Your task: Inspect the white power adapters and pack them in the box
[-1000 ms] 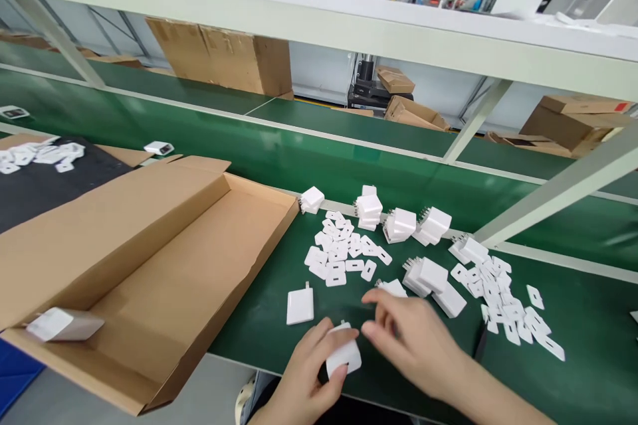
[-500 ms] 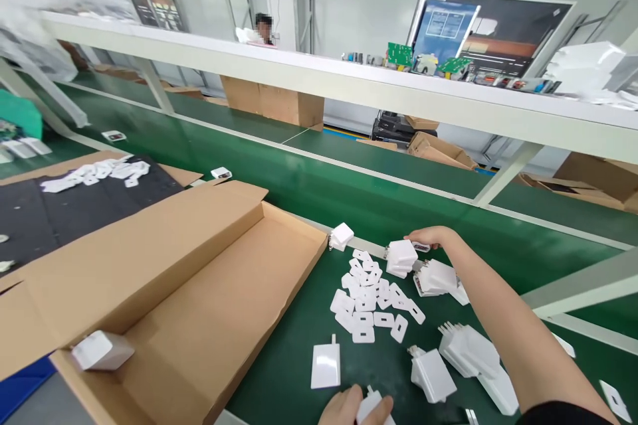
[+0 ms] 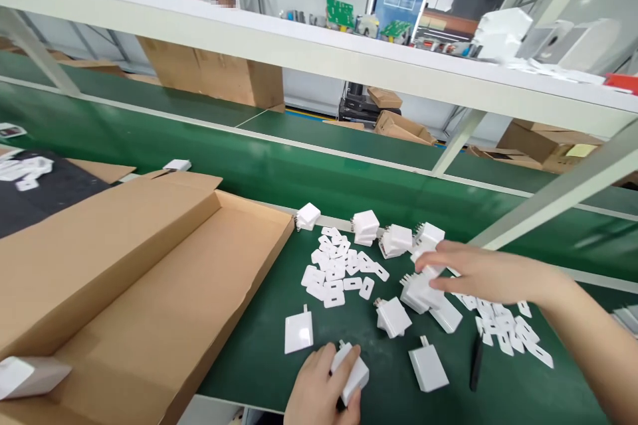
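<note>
Head view shows left hand (image 3: 323, 388) gripping a white charger (image 3: 350, 372) at the counter (image 3: 259, 358) edge, right hand (image 3: 473, 272) spread loosely over stacked chargers (image 3: 423, 289) ahead of it; judged risk: fingers toppling that stack onto the loose plates (image 3: 339, 265) beside

Both of the person's arms are bare: no sleeve, glove, watch or ring shows on either. The left hand (image 3: 323, 385) enters at the bottom edge and is seen only to about the wrist, its short, unpainted thumbnail facing the camera. The right hand (image 3: 478, 272) comes in from the lower right on a long, slender forearm that is uncovered right up to the frame's edge.
</note>
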{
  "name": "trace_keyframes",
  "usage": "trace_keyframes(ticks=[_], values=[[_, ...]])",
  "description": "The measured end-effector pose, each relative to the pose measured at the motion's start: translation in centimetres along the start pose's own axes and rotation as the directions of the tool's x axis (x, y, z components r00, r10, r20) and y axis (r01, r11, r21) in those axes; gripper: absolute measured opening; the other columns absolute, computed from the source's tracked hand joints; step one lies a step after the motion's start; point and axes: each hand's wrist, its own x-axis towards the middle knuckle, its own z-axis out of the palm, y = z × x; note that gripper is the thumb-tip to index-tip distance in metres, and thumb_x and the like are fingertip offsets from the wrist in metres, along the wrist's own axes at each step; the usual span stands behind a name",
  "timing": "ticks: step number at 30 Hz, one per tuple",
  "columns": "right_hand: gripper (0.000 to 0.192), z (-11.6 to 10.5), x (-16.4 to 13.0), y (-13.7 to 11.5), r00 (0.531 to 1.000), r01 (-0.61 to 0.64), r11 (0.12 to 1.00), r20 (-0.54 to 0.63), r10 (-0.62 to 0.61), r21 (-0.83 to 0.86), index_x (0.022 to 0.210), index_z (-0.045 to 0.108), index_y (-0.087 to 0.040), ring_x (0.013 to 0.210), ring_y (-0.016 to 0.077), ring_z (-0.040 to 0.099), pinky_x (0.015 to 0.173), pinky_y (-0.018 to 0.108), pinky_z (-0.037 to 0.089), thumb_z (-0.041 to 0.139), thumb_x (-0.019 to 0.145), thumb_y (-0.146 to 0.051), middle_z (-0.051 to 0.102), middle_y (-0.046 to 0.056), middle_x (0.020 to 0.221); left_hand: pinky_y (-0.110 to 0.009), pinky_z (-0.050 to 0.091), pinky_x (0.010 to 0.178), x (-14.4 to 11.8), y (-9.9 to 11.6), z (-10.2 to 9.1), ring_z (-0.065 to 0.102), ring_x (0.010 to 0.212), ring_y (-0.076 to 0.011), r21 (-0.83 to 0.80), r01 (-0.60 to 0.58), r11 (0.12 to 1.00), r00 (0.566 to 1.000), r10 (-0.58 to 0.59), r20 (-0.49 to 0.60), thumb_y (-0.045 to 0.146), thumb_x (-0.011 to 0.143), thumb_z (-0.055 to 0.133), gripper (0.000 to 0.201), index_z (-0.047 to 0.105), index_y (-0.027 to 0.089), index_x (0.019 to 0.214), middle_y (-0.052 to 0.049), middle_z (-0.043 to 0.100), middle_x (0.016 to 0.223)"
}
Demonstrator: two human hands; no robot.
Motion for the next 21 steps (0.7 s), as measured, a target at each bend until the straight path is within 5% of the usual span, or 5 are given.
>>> trace_keyframes(ticks=[3, 6, 11, 16, 21], values=[[0.023, 1.3, -3.3, -1.5, 0.954, 0.006, 0.999, 0.298, 0.006, -0.040, 0.109, 0.081, -0.040, 0.066, 0.0236, 0.070, 0.056, 0.034, 0.056, 0.062, 0.101, -0.050, 0.071, 0.002, 0.081, -0.037, 0.063, 0.070, 0.4, 0.3, -0.5, 0.073, 0.082, -0.0278, 0.005, -0.033, 0.999, 0.997, 0.033, -0.065, 0.024, 0.088, 0.058, 0.050, 0.070, 0.021, 0.137, -0.014, 0.072, 0.104], [0.026, 3.2, -4.7, -1.2, 0.961, -0.065, 0.989, 0.260, 0.098, -0.131, 0.116, 0.081, -0.040, 0.074, 0.0290, 0.074, 0.057, 0.038, 0.057, 0.061, 0.101, -0.045, 0.074, 0.005, 0.085, -0.036, 0.061, 0.067, 0.8, 0.9, -1.0, 0.072, 0.080, -0.0269, -0.007, -0.021, 1.000, 0.995, 0.020, -0.100, 0.022, 0.091, 0.056, 0.044, 0.071, 0.020, 0.132, -0.012, 0.070, 0.099], [0.048, 3.7, -6.8, -2.2, 0.981, -0.120, 0.976, 0.130, 0.144, -0.179, 0.147, 0.066, -0.044, 0.124, 0.0437, 0.071, 0.087, 0.059, 0.063, 0.065, 0.100, -0.048, 0.071, 0.012, 0.138, -0.037, 0.059, 0.074, 1.0, 0.9, -1.7, 0.072, 0.084, -0.0265, -0.167, 0.098, 0.981, 0.995, -0.096, 0.025, 0.033, 0.103, 0.049, 0.040, 0.069, 0.023, 0.136, -0.011, 0.072, 0.103], [0.045, 6.2, -9.0, -8.8, 0.989, -0.106, 0.976, -0.080, 0.123, 0.188, 0.148, 0.061, -0.036, 0.127, 0.0305, 0.068, 0.101, 0.049, 0.060, 0.052, 0.108, -0.055, 0.065, 0.010, 0.146, -0.037, 0.057, 0.087, 1.9, 1.3, -3.8, 0.069, 0.099, -0.0244, -0.561, 0.384, 0.733, 0.923, -0.302, 0.238, 0.046, 0.110, 0.041, 0.037, 0.059, 0.022, 0.133, -0.010, 0.071, 0.119], [0.047, 13.7, -10.1, -14.2, 0.992, -0.106, 0.829, 0.006, 0.123, 0.549, 0.143, 0.058, -0.023, 0.092, 0.0229, 0.071, 0.083, 0.039, 0.059, 0.046, 0.110, -0.055, 0.074, 0.008, 0.110, -0.034, 0.052, 0.087, 2.2, 3.2, -6.1, 0.063, 0.098, -0.0224, -0.735, 0.249, 0.630, 0.965, -0.225, 0.135, 0.055, 0.112, 0.039, 0.042, 0.059, 0.022, 0.130, -0.008, 0.067, 0.116]])
